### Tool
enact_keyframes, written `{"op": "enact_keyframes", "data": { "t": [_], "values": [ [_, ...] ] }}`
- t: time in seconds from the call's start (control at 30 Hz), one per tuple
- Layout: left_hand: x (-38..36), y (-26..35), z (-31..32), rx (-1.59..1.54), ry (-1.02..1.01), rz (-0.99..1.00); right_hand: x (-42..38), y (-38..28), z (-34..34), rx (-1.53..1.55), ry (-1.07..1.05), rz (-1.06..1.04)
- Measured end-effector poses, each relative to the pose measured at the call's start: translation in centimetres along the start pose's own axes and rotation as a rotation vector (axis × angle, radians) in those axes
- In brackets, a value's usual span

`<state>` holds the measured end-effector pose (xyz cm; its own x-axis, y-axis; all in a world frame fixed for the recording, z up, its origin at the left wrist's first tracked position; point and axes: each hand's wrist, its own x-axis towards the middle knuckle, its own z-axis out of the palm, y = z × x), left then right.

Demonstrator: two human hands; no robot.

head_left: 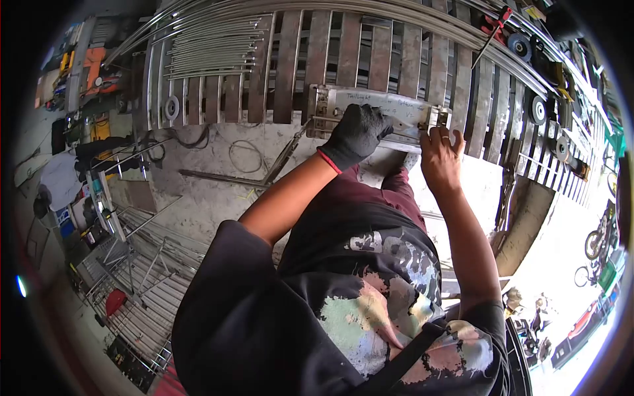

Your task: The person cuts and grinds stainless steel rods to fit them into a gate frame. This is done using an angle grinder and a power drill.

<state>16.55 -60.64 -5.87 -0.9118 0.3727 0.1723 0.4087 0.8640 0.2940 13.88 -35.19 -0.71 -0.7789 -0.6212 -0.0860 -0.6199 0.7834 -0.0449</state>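
A flat metal jig plate (370, 99) with handwriting on it lies along the near edge of a slatted metal bench. Small metal blocks stand at its left end (321, 104) and right end (441, 117). My left hand (360, 134), in a dark grey glove with a red cuff, is closed over the plate. A thin metal rod (404, 123) shows beside the glove and appears to run under its fingers. My bare right hand (442, 157), with a ring on one finger, has its fingertips bent together at the plate's right end. What they pinch is hidden.
Several thin rods (214, 46) lie on the slatted bench (284, 72), and long rods cross its far side. Grinding discs (172, 107) and a red-handled tool (498, 23) rest there too. A metal bar (221, 177) and welded frames (145, 264) are on the left.
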Motion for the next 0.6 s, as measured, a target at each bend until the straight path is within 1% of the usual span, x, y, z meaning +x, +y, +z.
{"op": "enact_keyframes", "data": {
  "t": [0.07, 0.17, 0.27, 0.37, 0.43, 0.5, 0.6],
  "values": [
    [-0.1, -0.7, 1.1, -0.135, -0.005, -0.050, 0.8, -0.4, 0.1, -0.046, 0.010, 0.015],
    [-0.1, -0.5, 2.0, -0.167, 0.113, -0.058, 1.1, -0.5, 0.5, -0.089, -0.016, 0.035],
    [0.2, -0.3, 1.6, -0.140, 0.084, -0.052, 1.1, -0.8, 1.0, -0.092, -0.021, 0.072],
    [0.4, -0.7, 1.5, -0.224, 0.060, -0.038, 0.9, -1.3, 0.8, -0.036, -0.025, 0.094],
    [0.4, -0.7, 1.7, -0.160, 0.023, -0.040, 0.4, -2.1, 1.0, -0.003, -0.047, 0.093],
    [0.5, -0.5, 1.4, -0.108, 0.000, -0.042, 0.1, -3.1, 1.0, 0.033, -0.018, 0.063],
    [1.1, -0.6, 0.6, -0.222, -0.050, 0.002, -0.3, -3.7, 1.1, 0.094, 0.003, 0.073]
  ]
}}
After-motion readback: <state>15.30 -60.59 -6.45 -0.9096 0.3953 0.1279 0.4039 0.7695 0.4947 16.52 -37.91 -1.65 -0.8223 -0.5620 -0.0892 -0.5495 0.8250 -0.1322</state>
